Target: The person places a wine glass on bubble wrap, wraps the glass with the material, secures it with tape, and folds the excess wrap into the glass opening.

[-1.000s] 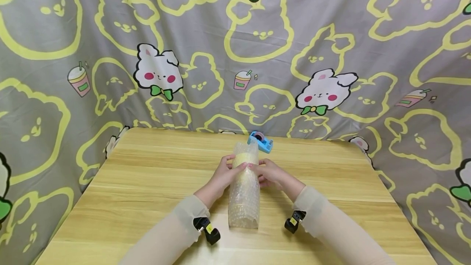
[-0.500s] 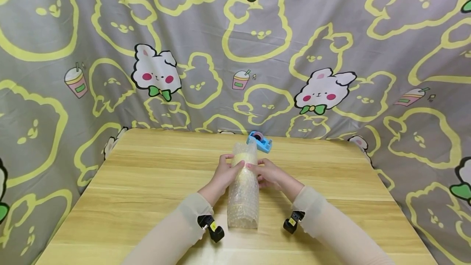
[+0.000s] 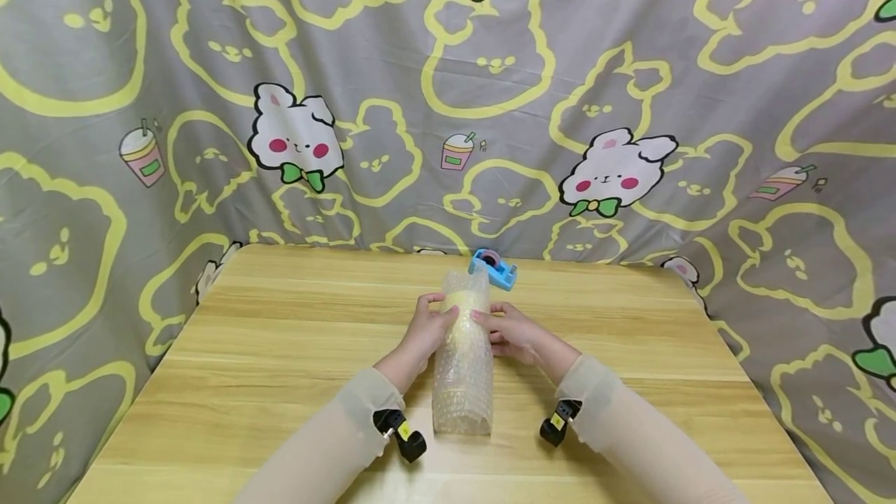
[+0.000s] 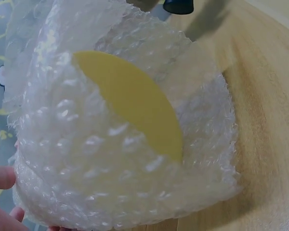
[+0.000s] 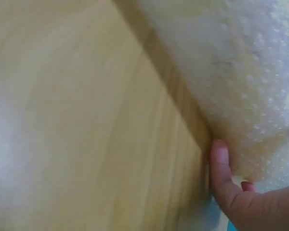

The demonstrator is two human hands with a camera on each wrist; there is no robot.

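A roll of clear bubble wrap (image 3: 462,387) lies lengthwise on the wooden table, wound around something yellow. In the left wrist view, the flat, round yellow end (image 4: 139,101) of that thing shows inside the loose, open end of the wrap. My left hand (image 3: 424,333) holds the roll's left side near its far part, thumb on top and fingers down the side. Opposite it, my right hand (image 3: 516,333) grips the right side, its thumb also on top. The right wrist view shows that hand (image 5: 253,202) with its fingers against the wrap.
A blue tape dispenser (image 3: 500,277) with a roll of tape stands just beyond the far end of the bubble wrap. The wooden table (image 3: 294,333) runs back to a grey patterned curtain (image 3: 392,61). Black wrist cameras (image 3: 553,432) hang below both sleeves.
The two thumbs, close together on top of the roll a second ago, have drawn slightly apart. The bubble wrap stays in nearly the same place.
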